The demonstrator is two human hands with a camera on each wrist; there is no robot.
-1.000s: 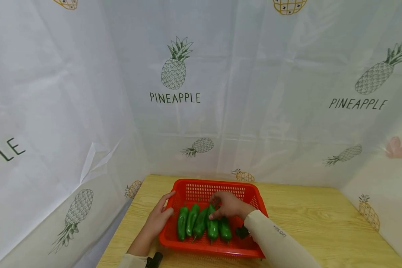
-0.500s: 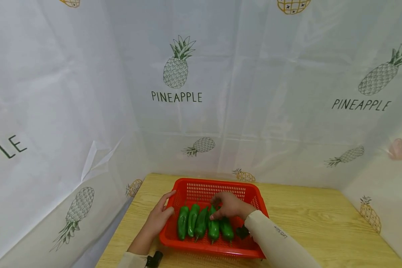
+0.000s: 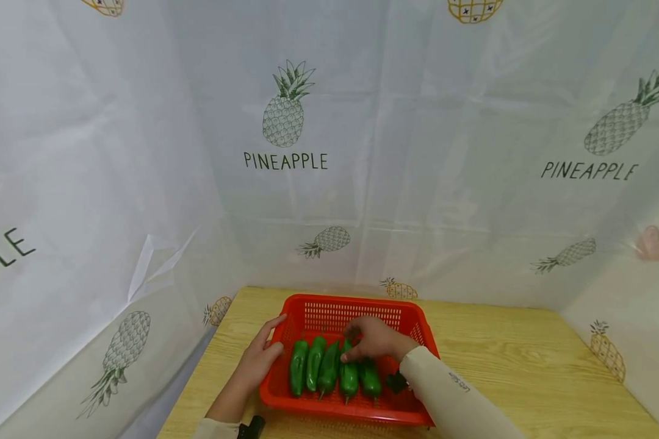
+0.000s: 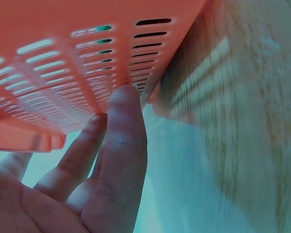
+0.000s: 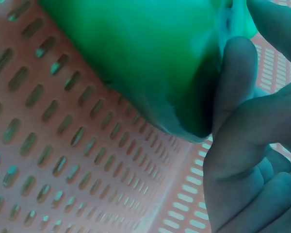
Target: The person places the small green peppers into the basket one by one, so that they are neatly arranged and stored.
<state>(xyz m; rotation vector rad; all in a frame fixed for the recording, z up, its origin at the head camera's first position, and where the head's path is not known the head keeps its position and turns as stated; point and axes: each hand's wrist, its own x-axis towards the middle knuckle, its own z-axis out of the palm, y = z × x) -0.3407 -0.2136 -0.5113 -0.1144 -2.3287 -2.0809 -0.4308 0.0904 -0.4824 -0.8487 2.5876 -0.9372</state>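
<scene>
Several long green peppers (image 3: 298, 369) lie side by side, lengthwise front to back, in a red slotted basket (image 3: 340, 410). My right hand (image 3: 374, 337) reaches over the right part of the row, its thumb and finger pinching the back end of one green pepper (image 3: 348, 379). In the right wrist view the hand (image 5: 257, 141) is at the end of a large green pepper (image 5: 150, 63). At the basket's left side, my left hand (image 3: 256, 360) touches the rim; in the left wrist view its extended fingers (image 4: 119, 145) rest against the slotted outer wall (image 4: 63, 63).
The basket stands on a light wood table (image 3: 505, 353), which extends to its right. White sheeting (image 3: 417, 152) with pineapple prints hangs behind and at both sides. A dark object (image 3: 396, 383) shows at my right wrist, over the basket's right part.
The head view shifts slightly. Both hands keep about the same places on the basket and pepper, and the peppers have barely moved.
</scene>
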